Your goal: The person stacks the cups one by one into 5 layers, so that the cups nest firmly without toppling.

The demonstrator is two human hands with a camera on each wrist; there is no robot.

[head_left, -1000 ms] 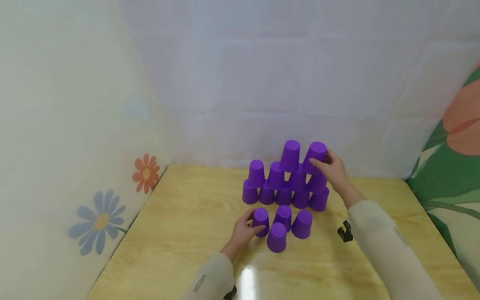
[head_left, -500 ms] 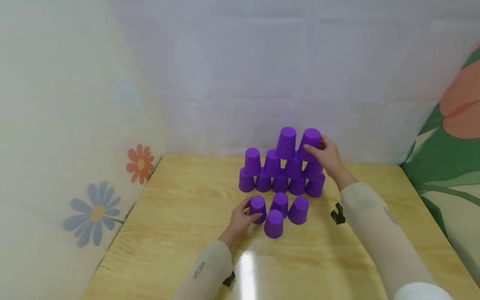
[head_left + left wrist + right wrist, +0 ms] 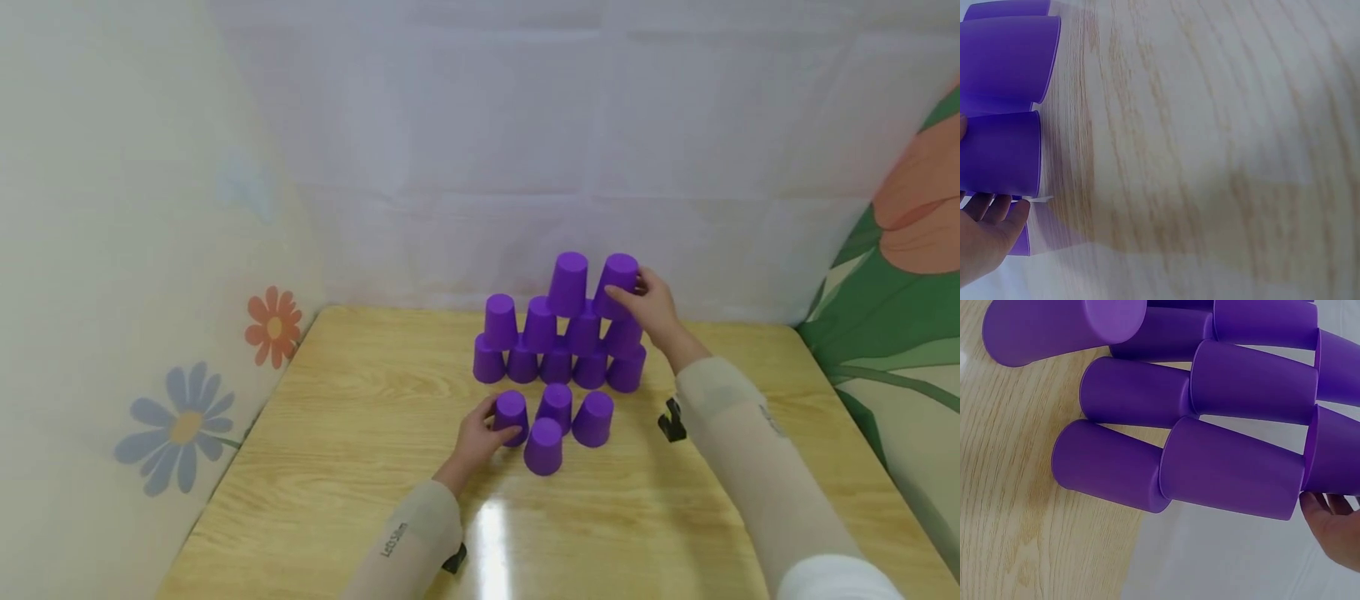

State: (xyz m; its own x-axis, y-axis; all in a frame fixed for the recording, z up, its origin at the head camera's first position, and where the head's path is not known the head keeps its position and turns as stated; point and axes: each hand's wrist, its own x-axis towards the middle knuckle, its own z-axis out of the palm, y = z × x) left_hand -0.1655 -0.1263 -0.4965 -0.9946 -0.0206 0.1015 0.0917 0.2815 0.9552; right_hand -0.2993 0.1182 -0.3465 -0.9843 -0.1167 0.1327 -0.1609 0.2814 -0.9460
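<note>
Upside-down purple cups stand in a pyramid at the back of the table, with several in the bottom row [image 3: 556, 367] and several in the second row [image 3: 540, 325]. Two more form the third level. My right hand [image 3: 651, 310] grips the right one of these, a purple cup [image 3: 618, 279] that rests on the second row; its rim meets the cups below in the right wrist view. In front of the pyramid, my left hand [image 3: 480, 437] holds a purple cup [image 3: 512, 417] on the table between thumb and fingers. The left wrist view shows this cup [image 3: 1000, 153] beside others.
Close to my left hand, three more upside-down cups stand on the table: a front one [image 3: 543, 447], a rear one [image 3: 556, 407] and a right one [image 3: 593, 419]. The wooden table [image 3: 360, 433] meets a pale cloth backdrop [image 3: 450, 167] behind the pyramid.
The head view has shifted, so the scene sits higher in the frame. Both hands keep their grip, and the cups stand in the same arrangement.
</note>
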